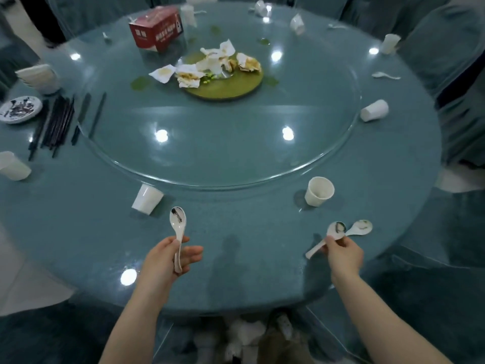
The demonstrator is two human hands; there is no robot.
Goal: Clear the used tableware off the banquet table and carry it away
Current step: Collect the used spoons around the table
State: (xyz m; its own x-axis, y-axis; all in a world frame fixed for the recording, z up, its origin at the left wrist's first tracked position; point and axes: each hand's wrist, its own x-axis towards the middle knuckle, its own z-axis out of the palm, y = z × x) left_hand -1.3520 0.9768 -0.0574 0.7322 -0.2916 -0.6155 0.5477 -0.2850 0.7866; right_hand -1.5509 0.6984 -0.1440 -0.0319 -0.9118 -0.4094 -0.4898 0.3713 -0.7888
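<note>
At the table's near edge, right hand (343, 252) pinches one spoon (331, 236); another spoon (360, 228) lies just beyond, handle toward it (left hand (168, 258) grips a third spoon (178, 229)).

You have one view only, from the camera on your head, so no second view overlaps it. It looks forward and steeply down across the round table (236, 271), whose near edge runs along the lower part of the frame. Your left hand (168, 258) and right hand (343, 254) sit close below the lens, forearms entering from the bottom edge. The glass turntable (223, 148) fills the middle. The far rim and the red box (157, 28) reach the top edge. The wide angle bends the table's rim, and covered chairs (446, 56) crowd the right side.
</note>
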